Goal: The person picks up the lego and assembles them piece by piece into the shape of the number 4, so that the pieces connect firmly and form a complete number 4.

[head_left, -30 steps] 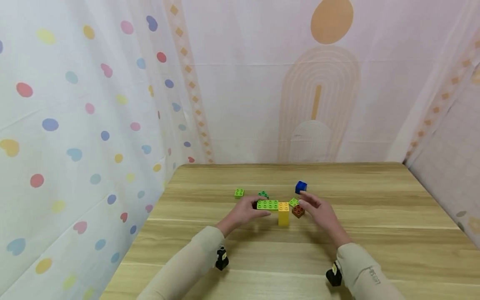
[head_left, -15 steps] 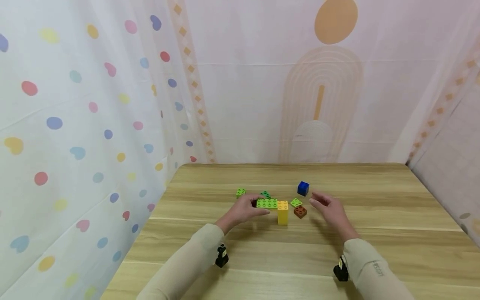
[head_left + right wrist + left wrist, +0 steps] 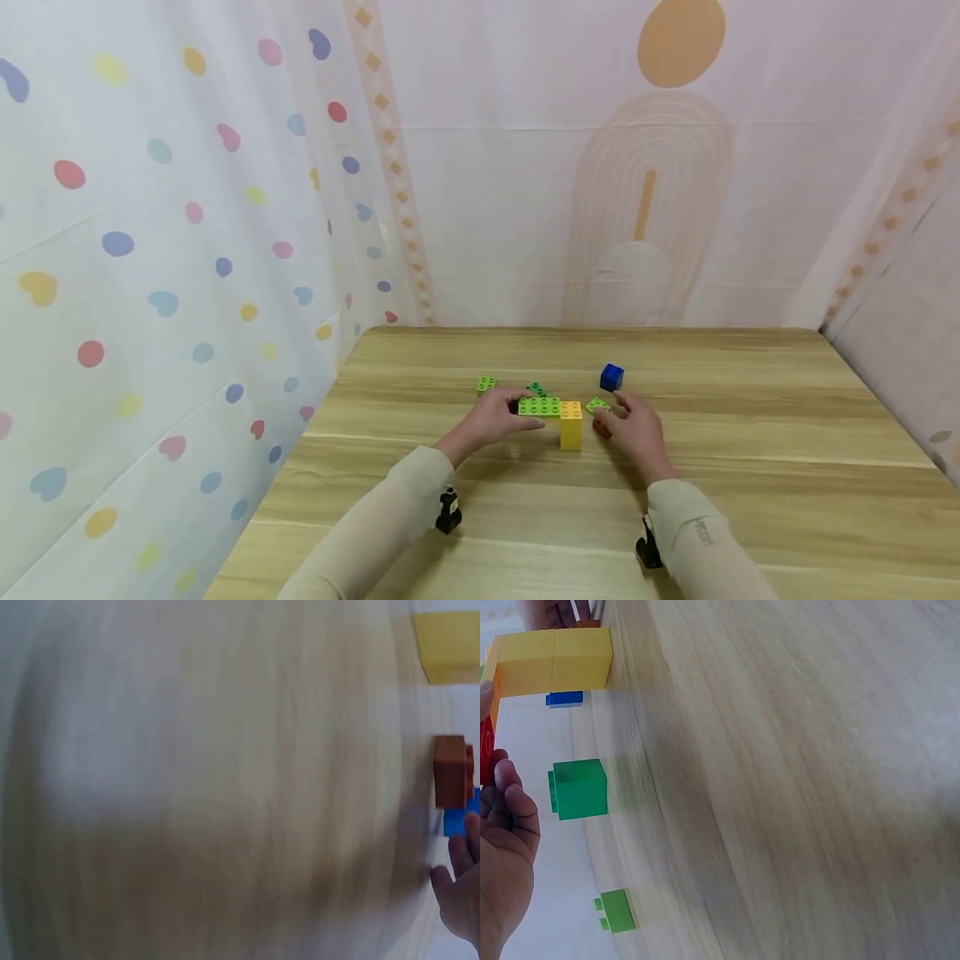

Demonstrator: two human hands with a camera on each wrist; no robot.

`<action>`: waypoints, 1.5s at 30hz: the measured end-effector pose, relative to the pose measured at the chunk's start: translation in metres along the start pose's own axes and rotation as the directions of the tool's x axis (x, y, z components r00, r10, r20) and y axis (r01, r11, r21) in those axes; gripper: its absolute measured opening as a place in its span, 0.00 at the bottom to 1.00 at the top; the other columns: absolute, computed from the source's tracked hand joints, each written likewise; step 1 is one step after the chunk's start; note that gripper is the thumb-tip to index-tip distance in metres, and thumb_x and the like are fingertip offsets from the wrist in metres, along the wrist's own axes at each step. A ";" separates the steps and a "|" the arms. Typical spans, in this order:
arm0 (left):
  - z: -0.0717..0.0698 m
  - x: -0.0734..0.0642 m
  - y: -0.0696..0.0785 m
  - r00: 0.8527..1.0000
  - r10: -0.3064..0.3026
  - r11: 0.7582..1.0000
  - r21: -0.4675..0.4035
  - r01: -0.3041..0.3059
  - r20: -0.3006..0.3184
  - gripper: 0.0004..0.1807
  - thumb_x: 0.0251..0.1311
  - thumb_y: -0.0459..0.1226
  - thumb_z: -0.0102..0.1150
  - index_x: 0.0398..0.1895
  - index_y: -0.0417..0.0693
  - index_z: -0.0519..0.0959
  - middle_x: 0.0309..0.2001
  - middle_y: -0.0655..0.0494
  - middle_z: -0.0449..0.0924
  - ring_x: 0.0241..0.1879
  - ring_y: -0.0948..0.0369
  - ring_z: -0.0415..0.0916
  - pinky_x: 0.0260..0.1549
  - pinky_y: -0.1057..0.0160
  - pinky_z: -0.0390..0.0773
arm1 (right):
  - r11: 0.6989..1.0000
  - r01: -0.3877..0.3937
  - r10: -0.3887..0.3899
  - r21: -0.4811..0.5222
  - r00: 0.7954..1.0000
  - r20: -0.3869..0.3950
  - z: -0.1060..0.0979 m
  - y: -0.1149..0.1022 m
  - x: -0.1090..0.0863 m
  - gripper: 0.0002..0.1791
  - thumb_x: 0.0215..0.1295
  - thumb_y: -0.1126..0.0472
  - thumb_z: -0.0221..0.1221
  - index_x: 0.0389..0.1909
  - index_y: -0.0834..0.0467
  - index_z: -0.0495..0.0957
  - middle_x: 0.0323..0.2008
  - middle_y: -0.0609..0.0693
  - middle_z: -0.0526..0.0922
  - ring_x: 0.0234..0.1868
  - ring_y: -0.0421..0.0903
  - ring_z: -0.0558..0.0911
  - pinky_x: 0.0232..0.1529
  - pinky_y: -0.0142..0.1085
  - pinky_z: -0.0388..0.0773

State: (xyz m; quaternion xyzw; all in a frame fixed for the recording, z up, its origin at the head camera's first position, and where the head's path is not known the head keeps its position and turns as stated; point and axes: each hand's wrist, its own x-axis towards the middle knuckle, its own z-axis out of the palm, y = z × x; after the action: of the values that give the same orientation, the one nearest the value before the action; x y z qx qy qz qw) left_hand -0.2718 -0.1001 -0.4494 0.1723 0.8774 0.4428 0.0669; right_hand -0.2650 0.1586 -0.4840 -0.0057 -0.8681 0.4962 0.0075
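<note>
My left hand (image 3: 495, 417) grips a joined block structure by its left end, thumb in front and fingers behind. A long light green toy building brick (image 3: 539, 407) forms its top, and a yellow brick column (image 3: 571, 429) stands on the table at its right end. The left wrist view shows a red brick (image 3: 486, 754) under my fingers. My right hand (image 3: 633, 429), fingers loosely bent, is beside a brown brick (image 3: 450, 772) and partly hides it in the head view. A gap shows between fingers and brown brick in the right wrist view. Just behind lies a thin light green brick (image 3: 597, 405).
A blue brick (image 3: 611, 377) sits farther back, past my right fingertips. Behind the structure stands a dark green brick (image 3: 581, 789), with a small light green brick (image 3: 487, 383) to its left. The wooden table (image 3: 480, 558) ends at a back edge before a hanging curtain (image 3: 495, 208).
My right hand first drew away to the right, then came back left to the brown brick, now partly covering it. The left hand keeps its grip, and the view has shifted slightly.
</note>
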 end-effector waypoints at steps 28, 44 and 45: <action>0.003 0.000 0.006 0.999 0.035 0.999 0.017 -0.035 0.003 0.25 0.55 0.45 0.74 0.55 0.48 0.82 0.36 0.58 0.80 0.31 0.64 0.74 0.29 0.65 0.76 | 0.968 -0.043 -0.005 -0.247 0.982 -0.190 0.026 -0.007 0.001 0.32 0.62 0.48 0.65 0.60 0.67 0.75 0.54 0.67 0.71 0.56 0.64 0.65 0.57 0.56 0.62; 0.001 -0.001 0.003 1.000 -0.003 1.000 0.009 0.003 -0.005 0.26 0.54 0.45 0.74 0.55 0.47 0.82 0.35 0.59 0.80 0.30 0.64 0.73 0.28 0.65 0.75 | 0.986 0.030 -0.053 -0.165 0.989 -0.139 0.016 -0.005 0.006 0.26 0.62 0.53 0.66 0.56 0.67 0.79 0.49 0.65 0.81 0.51 0.61 0.77 0.53 0.55 0.68; 0.000 -0.001 0.003 1.000 -0.006 1.000 0.006 0.006 -0.005 0.25 0.54 0.44 0.74 0.55 0.47 0.82 0.35 0.58 0.80 0.30 0.63 0.74 0.28 0.65 0.76 | 0.989 0.033 -0.051 -0.143 0.991 -0.127 0.015 -0.006 0.007 0.27 0.63 0.53 0.65 0.57 0.67 0.79 0.49 0.65 0.81 0.51 0.61 0.78 0.54 0.54 0.69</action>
State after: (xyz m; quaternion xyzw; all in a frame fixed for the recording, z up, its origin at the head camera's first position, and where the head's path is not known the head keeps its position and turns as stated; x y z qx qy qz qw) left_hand -0.2702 -0.0990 -0.4472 0.1688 0.8794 0.4403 0.0653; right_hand -0.2725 0.1428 -0.4861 -0.0202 -0.8985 0.4322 0.0740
